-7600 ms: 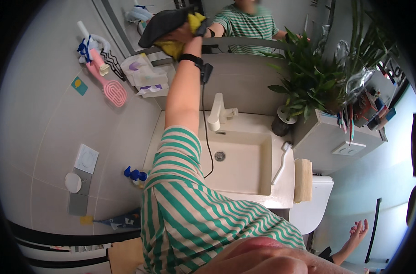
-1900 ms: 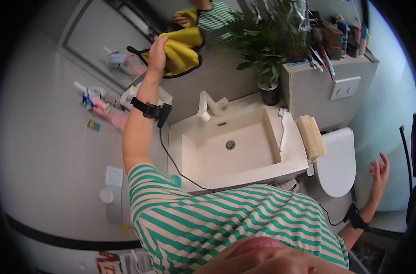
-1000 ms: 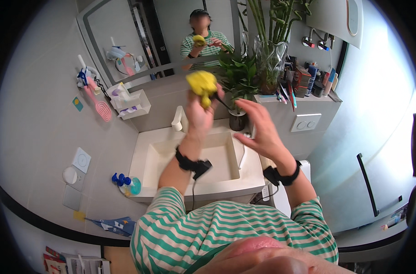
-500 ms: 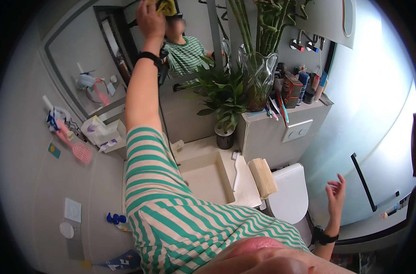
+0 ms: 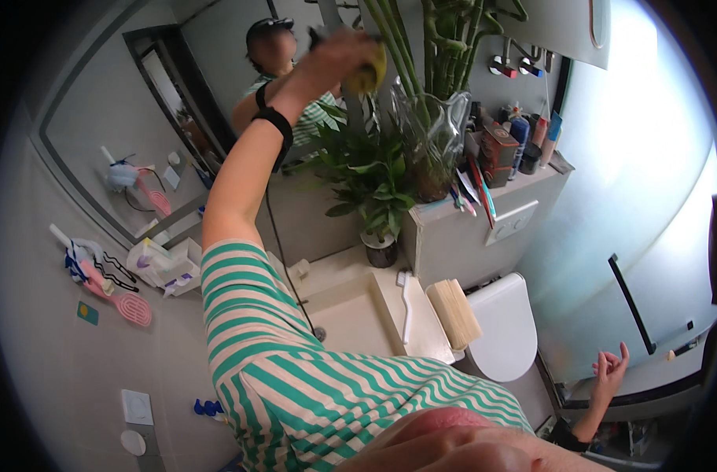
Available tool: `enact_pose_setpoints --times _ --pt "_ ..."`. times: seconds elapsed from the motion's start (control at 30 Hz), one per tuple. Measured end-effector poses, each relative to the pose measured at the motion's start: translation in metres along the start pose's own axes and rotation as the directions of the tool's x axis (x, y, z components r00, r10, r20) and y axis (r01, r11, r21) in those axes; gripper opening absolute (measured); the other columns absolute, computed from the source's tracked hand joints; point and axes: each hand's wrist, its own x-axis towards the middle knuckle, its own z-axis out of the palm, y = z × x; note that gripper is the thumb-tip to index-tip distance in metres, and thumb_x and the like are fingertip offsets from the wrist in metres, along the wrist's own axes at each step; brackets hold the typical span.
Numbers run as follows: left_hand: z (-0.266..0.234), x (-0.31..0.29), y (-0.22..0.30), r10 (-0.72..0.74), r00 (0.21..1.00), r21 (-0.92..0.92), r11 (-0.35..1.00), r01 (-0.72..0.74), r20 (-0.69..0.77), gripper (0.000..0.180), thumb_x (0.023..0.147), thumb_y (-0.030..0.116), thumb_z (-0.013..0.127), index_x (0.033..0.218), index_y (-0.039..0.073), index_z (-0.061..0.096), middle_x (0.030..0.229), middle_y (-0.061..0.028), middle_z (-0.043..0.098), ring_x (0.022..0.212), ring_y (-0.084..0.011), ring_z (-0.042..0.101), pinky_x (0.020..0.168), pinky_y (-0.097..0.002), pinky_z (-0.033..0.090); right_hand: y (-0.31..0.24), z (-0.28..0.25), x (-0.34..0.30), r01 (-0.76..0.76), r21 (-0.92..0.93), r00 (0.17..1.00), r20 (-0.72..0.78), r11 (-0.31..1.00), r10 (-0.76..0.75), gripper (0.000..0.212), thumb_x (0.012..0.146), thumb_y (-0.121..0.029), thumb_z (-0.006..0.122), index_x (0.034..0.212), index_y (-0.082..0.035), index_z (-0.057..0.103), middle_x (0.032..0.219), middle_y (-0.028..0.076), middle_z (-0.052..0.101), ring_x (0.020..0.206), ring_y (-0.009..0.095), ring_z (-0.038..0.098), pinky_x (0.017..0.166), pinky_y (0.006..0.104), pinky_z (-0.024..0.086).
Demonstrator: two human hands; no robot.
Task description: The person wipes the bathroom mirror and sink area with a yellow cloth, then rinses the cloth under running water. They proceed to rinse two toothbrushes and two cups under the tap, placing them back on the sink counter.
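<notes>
My left arm reaches up to the wall mirror (image 5: pixel 87 134), which reflects a person in a striped shirt. A yellow cloth (image 5: pixel 366 72) is bunched under my left hand (image 5: pixel 339 63), at the mirror's right edge close to the tall bamboo stalks. Motion smears the fingers, but they are closed on the cloth. Low on the right, my right hand (image 5: pixel 610 371) is held out in the air with its fingers apart and nothing in it, in front of the frosted glass door (image 5: pixel 610 204).
A leafy potted plant (image 5: pixel 366 177) and a glass vase (image 5: pixel 429 141) stand beneath my left hand. Toiletries crowd the ledge (image 5: pixel 531 179). Below are the sink (image 5: pixel 347 318), a white long-handled brush (image 5: pixel 406 307), a stack of paper towels (image 5: pixel 453 315) and the toilet (image 5: pixel 504 330).
My left hand has swept right and downward across the mirror with the yellow cloth. My right hand has moved lower and farther right. The view has shifted slightly.
</notes>
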Motion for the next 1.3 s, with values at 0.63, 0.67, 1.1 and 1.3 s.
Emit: enact_pose_setpoints --times 0.63,0.67,1.1,1.3 --pt "-0.073 0.057 -0.15 -0.292 0.955 0.53 0.819 0.22 0.054 0.046 0.087 0.023 0.062 0.129 0.005 0.059 0.145 -0.0144 0.05 0.134 -0.0345 0.044 0.114 -0.0503 0.032 -0.011 0.061 0.045 0.084 0.011 0.996 0.015 0.996 -0.084 0.061 0.098 -0.016 0.064 0.151 -0.012 0.036 0.091 0.0 0.058 0.072 0.006 0.05 0.064 0.0197 0.042" --pt "-0.093 0.048 -0.171 -0.358 0.929 0.548 0.76 0.351 -0.099 0.049 0.088 0.023 0.061 0.133 0.004 0.055 0.145 -0.0148 0.05 0.134 -0.035 0.045 0.114 -0.0508 0.032 -0.012 0.061 0.046 0.09 0.006 0.996 0.015 0.996 -0.09 0.061 0.098 -0.016 0.064 0.151 -0.012 0.036 0.091 0.0 0.058 0.072 0.006 0.05 0.064 0.0197 0.041" --pt "-0.265 -0.201 -0.281 -0.731 0.239 0.168 0.17 0.971 -0.639 0.054 0.094 0.034 0.051 0.134 -0.003 0.05 0.144 -0.0214 0.047 0.134 -0.0387 0.04 0.113 -0.0506 0.028 -0.015 0.042 0.054 0.124 -0.094 0.991 -0.032 0.988 -0.128 0.059 0.1 -0.021 0.06 0.152 -0.013 0.035 0.091 -0.001 0.057 0.071 0.007 0.05 0.062 0.0215 0.04" --pt "-0.12 -0.081 -0.11 -0.347 0.927 0.268 0.888 0.373 -0.138 0.06 0.08 0.031 0.068 0.135 0.011 0.055 0.142 -0.0127 0.05 0.137 -0.0326 0.041 0.117 -0.0467 0.028 -0.07 0.114 0.067 0.2 0.062 0.969 0.133 0.978 -0.206 0.061 0.1 -0.022 0.062 0.153 -0.015 0.034 0.091 -0.001 0.057 0.073 0.007 0.051 0.065 0.0209 0.039"
